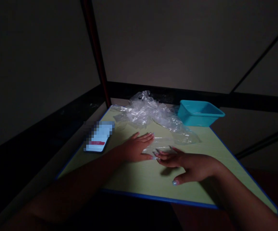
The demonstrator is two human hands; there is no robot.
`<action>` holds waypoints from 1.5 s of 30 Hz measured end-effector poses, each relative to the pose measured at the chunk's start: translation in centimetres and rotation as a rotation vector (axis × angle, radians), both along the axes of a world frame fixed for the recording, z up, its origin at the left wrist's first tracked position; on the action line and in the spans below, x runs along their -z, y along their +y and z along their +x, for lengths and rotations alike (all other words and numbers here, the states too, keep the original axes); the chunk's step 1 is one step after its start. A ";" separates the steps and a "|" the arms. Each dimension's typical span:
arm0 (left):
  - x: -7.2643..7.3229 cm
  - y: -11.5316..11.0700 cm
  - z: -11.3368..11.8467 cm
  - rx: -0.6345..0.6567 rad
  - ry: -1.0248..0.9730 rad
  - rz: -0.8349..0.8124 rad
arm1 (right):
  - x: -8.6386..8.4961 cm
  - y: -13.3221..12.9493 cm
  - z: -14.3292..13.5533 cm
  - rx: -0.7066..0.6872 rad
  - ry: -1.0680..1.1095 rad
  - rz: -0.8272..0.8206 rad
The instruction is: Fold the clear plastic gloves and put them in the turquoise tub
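Dim room, pale green blue-edged worktop (153,179). Small clear plastic bag (161,148) was pinned flat by left hand (135,148) and right hand (189,165), each grip open; judged light, limp, slippery, best pinched at an edge.

Phone (97,137) left on table (153,179); plastic (150,114) behind; bin (198,113) rt.

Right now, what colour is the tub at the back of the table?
Turquoise blue: the tub shows plainly in the head view, at the far edge of the table.
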State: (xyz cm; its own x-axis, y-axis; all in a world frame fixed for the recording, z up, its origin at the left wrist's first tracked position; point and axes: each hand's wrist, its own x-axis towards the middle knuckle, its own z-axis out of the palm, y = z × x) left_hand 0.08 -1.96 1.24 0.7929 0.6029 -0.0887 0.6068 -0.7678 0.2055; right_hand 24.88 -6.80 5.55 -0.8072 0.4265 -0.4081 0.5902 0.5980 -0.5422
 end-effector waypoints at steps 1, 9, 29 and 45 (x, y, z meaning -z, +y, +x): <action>0.1 0.0 0.0 0.001 0.005 -0.006 | -0.1 0.0 -0.1 0.004 -0.008 0.001; 0.5 0.0 -0.2 0.006 0.004 -0.011 | 0.4 -0.1 -0.2 0.024 -0.006 -0.002; 0.5 0.3 -0.2 0.021 0.018 0.006 | 0.4 -0.4 -0.3 0.033 0.024 -0.007; -0.7 -0.1 0.0 0.085 -0.431 0.091 | 0.5 -0.4 -0.2 0.013 0.053 -0.020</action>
